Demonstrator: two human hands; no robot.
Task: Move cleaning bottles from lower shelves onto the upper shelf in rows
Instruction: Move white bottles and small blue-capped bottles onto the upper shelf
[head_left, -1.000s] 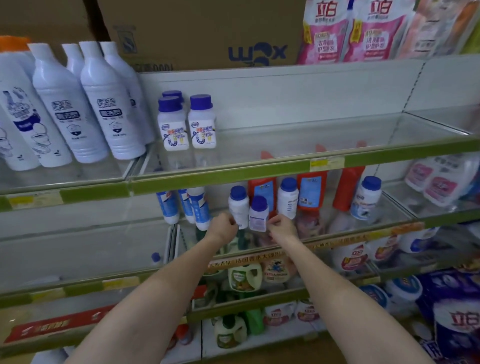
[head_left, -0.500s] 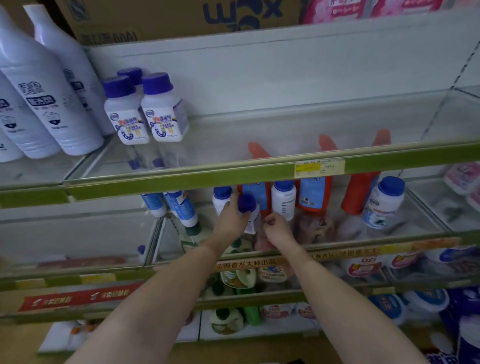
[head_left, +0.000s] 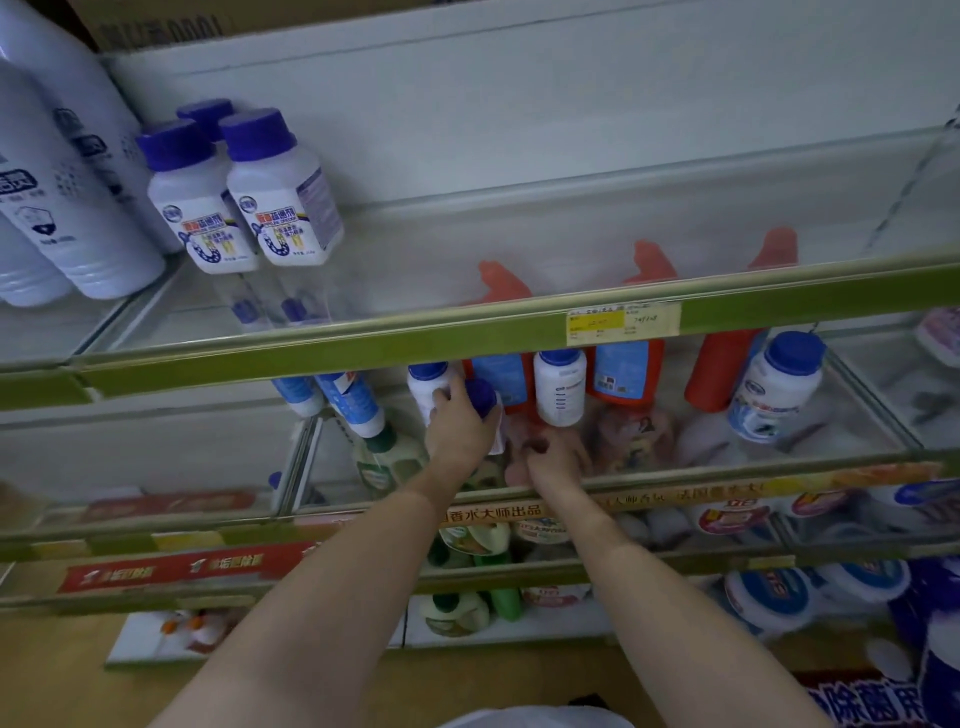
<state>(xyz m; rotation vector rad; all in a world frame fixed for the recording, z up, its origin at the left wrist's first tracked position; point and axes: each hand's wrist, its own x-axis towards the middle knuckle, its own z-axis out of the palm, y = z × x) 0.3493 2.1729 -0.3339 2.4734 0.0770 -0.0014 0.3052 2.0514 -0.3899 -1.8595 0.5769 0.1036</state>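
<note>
Two hands are under the upper shelf, working the lower shelf (head_left: 675, 480). Left hand (head_left: 457, 426) is curled round a small white bottle with a blue cap (head_left: 480, 397), near 12 o'clock of centre; a second white bottle (head_left: 427, 387) stands touching my fingers at 10 o'clock of the hand. Right hand (head_left: 550, 460) sits low at the front lip of the lower shelf, fingers curled; whether it holds anything I cannot tell, the frame is blurred there.

Remaining stock on this level: one white bottle (head_left: 560, 387) just beside my right hand at 12 o'clock, another blue-capped bottle (head_left: 776, 387) well apart at 3 o'clock, red bottles (head_left: 626, 371) behind.

Risks, as judged: lifting straight up would knock the cap on the green front rail (head_left: 467, 338) of the upper shelf (head_left: 571, 249), which overhangs my hands. The neighbour bottle touching my fingers may tip as I draw out. The grip sits high near the cap, so the bottle could swing.

Room: upper shelf holds three small blue-capped bottles (head_left: 283, 197) at 10 o'clock beside tall white bottles (head_left: 67, 208); open glass runs from them toward 2 o'clock. Exit path is toward me, over the lower lip, then up past the rail.
</note>
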